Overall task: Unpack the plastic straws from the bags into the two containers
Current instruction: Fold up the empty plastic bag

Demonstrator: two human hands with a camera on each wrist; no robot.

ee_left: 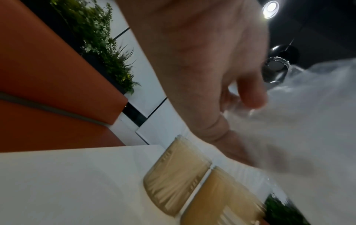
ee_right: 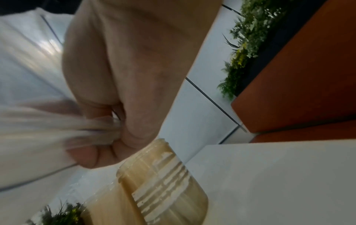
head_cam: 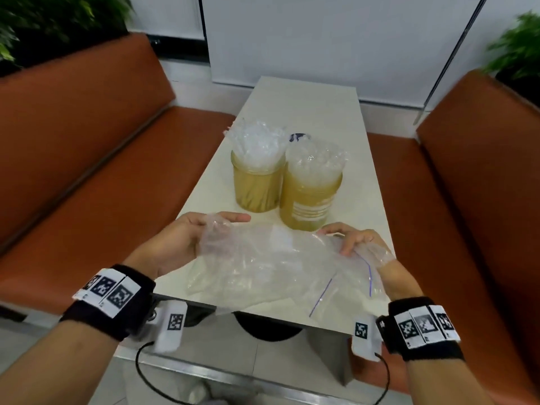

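— Bag point(head_cam: 271, 264) hangs limp over the tabletop point(head_cam: 306, 106) at six o'clock; both containers point(head_cam: 258, 185) look full.
— Left hand point(head_cam: 181, 241) pinches one end, right hand point(head_cam: 359, 241) fingers bunch the other. Flimsy, slippery; grip the corners.

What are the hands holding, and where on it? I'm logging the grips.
Both hold the clear plastic bag: the left hand grips its left end, and the right hand pinches bunched plastic at its right end, near the zip strip.

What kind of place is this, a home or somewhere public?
Probably a café or restaurant booth. Orange padded benches face each other across a narrow white table, green plants sit behind the seat backs, and two amber containers hold wrapped straws.
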